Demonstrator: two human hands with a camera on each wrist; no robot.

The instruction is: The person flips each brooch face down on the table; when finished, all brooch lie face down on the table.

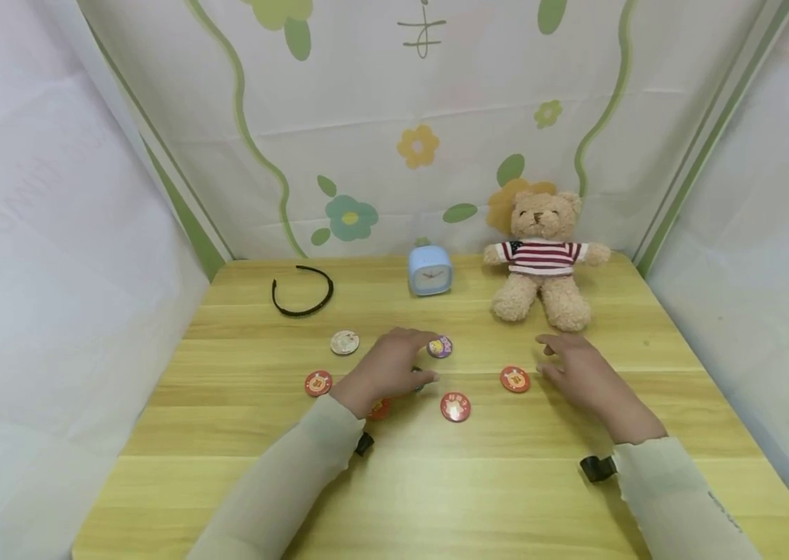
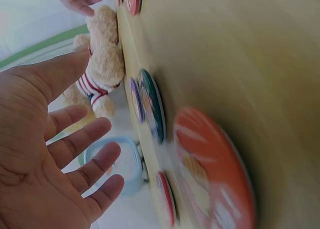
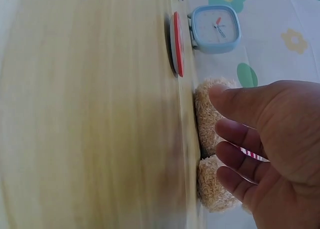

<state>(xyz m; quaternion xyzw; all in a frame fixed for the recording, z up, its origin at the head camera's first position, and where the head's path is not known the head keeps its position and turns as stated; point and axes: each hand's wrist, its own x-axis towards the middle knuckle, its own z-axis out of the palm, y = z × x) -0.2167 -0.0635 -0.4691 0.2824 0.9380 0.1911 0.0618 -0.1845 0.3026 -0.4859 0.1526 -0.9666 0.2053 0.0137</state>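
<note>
My left hand (image 1: 390, 365) hovers over several round badges with its fingers loosely extended, holding nothing. A purple badge (image 1: 439, 347) lies by its fingertips. A dark green badge (image 2: 152, 104) is mostly hidden beneath the thumb in the head view, and an orange-red badge (image 2: 215, 174) lies under the wrist. Between the hands is a red badge (image 1: 455, 407). My right hand (image 1: 583, 377), fingers relaxed and apart, is just right of another red badge (image 1: 515, 379), not touching it. Left of my left hand lie a red badge (image 1: 319, 383) and a whitish badge (image 1: 344, 342).
Along the back of the wooden table (image 1: 478, 498) are a black headband (image 1: 305, 313), a blue clock (image 1: 430, 271) and a teddy bear (image 1: 541, 260) in a striped shirt. A patterned white curtain (image 1: 366, 101) hangs behind, with white sheets on both sides.
</note>
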